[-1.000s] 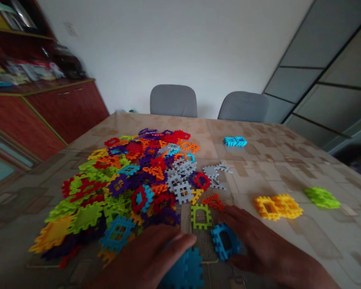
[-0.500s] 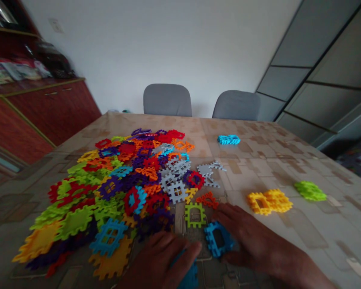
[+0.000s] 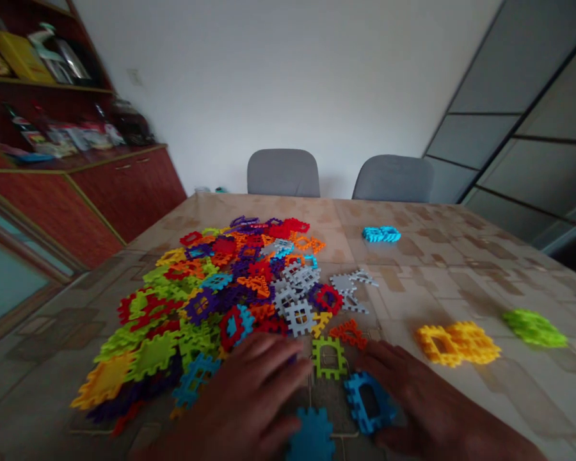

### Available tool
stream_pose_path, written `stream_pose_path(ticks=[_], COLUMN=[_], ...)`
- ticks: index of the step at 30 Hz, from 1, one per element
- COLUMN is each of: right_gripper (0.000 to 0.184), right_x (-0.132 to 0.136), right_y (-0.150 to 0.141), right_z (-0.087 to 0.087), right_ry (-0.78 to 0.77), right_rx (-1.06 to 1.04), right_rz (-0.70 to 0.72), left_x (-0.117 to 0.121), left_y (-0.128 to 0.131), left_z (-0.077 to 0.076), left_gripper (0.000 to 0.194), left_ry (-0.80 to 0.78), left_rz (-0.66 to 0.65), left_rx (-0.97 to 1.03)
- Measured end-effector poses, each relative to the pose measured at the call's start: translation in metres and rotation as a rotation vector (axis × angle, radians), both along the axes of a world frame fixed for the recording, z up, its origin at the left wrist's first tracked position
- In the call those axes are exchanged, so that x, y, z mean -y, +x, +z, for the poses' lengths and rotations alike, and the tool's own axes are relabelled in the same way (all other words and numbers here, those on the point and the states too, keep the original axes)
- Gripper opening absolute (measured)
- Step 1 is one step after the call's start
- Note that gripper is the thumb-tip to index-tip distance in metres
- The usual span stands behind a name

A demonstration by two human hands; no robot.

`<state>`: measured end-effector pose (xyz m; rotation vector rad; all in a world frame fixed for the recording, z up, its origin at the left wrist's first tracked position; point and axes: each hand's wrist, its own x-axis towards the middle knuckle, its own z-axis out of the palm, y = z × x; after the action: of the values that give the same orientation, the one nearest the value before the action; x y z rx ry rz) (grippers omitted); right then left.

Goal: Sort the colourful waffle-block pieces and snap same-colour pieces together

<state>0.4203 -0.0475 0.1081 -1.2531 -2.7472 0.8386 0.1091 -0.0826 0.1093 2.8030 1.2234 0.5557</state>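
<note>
My right hand (image 3: pixel 417 397) curls around the right side of a blue window-frame building tile (image 3: pixel 367 402), fingers at its far edge and thumb at its near edge. My left hand (image 3: pixel 254 397) is open, its fingers stretched over the near edge of the pile. By its thumb lies a solid blue building tile (image 3: pixel 312 435), cut off by the bottom of the view. Between the hands, a lime-green frame tile (image 3: pixel 329 342) rests on the table, with an orange tile (image 3: pixel 349 334) just beyond. A light-blue window tile (image 3: pixel 196 378) is partly hidden by my left hand.
A wide pile of mixed notched tiles (image 3: pixel 156 355) covers the table's left part. On the right are yellow tiles (image 3: pixel 475 342), lime-green tiles (image 3: pixel 535 328) and, farther back, light-blue tiles (image 3: pixel 381 234). Grey tiles (image 3: pixel 343 282) lie beside the pile. Two grey chairs (image 3: pixel 283 173) stand behind the table.
My left hand has lifted off the solid blue tile and moved forward toward the pile, its fingers spreading. My right hand stays at the blue frame tile. The camera view has shifted left.
</note>
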Motion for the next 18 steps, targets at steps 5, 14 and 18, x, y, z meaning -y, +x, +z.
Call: stream_pose_path(ticks=[5, 14, 18], right_gripper=[0.080, 0.078, 0.079], right_x=[0.000, 0.000, 0.003], right_y=[0.000, -0.006, -0.003], right_z=[0.006, 0.012, 0.012], right_ry=[0.015, 0.119, 0.158], right_rx=[-0.025, -0.029, -0.093], right_rz=[0.004, 0.036, 0.059], left_x=[-0.034, -0.032, -0.016], left_y=[-0.057, -0.068, -0.049], left_z=[0.004, 0.010, 0.006], left_gripper=[0.056, 0.075, 0.082], left_ry=[-0.057, -0.089, -0.012], left_rz=[0.378, 0.357, 0.101], left_rx=[-0.052, 0.039, 0.079])
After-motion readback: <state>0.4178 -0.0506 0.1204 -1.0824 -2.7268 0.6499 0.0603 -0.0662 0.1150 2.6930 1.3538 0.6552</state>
